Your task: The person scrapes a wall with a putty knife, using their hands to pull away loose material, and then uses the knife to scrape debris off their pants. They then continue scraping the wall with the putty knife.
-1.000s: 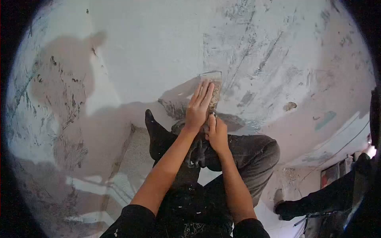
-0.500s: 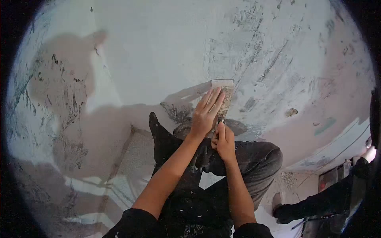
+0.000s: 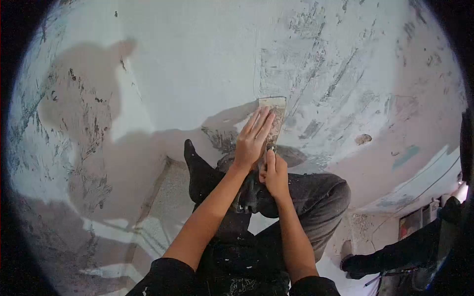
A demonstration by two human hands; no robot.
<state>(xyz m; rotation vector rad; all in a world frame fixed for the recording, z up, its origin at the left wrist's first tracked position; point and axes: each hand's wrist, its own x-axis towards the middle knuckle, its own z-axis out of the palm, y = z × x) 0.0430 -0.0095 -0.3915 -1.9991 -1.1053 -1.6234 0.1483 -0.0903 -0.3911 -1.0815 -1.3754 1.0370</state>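
A scraper (image 3: 278, 121) with a wide, speckled, worn blade lies against the wall (image 3: 197, 64), its straight edge pointing up. My right hand (image 3: 275, 172) is closed round its handle, the thumb along the top. Flat on the left part of the blade rests my left hand (image 3: 253, 140), fingers stretched out and not wrapped round anything. Right of the blade the wall is rough, with dark scraped streaks; to its left the surface is smoother and pale.
My bent legs in dark trousers (image 3: 316, 197) are just below my hands. A small hole (image 3: 363, 139) marks the wall at right. Another person's dark-clothed leg (image 3: 385, 255) shows at lower right, near a box of items (image 3: 414, 220). Shadows fall across the left wall.
Both hands and the scraper have shifted slightly left and a little upward along the wall. The grip is the same.
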